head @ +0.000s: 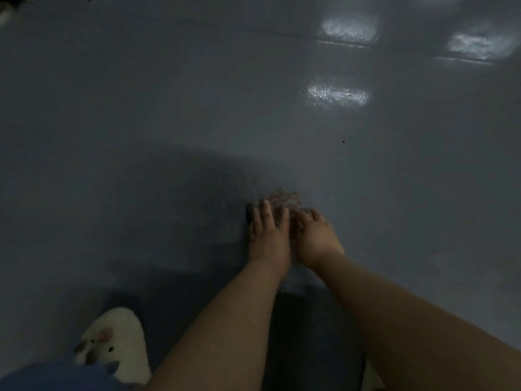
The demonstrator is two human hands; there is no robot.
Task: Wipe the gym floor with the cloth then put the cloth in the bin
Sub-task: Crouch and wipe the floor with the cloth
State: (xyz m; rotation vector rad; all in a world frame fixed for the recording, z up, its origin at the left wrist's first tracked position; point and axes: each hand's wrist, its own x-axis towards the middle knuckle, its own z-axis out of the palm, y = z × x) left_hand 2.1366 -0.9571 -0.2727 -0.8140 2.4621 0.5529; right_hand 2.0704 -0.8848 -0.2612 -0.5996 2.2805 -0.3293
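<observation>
The gym floor (169,108) is a smooth grey-blue sheet that fills nearly the whole view, dim in the low light. Three pale patches of reflected light (337,95) glint on it toward the upper right, and a thin seam line (344,44) runs across the floor just below the farthest two. A tiny dark speck (343,141) sits on the floor, well apart from the hands. A broad shadow darkens the floor around and to the left of the arms.

The cloth (282,199), dark and blurred, lies flat on the floor near the middle of the view. Both hands lie on top of it, side by side and touching. The left hand (269,235) presses down with its fingers straight and spread. The right hand (314,234) lies over the cloth's right part; its fingers are blurred, so whether they are flat or curled cannot be told.

At the lower left, a white fluffy slipper (118,345) with a small animal face stands on the floor, beside a blue trouser leg (56,373).
</observation>
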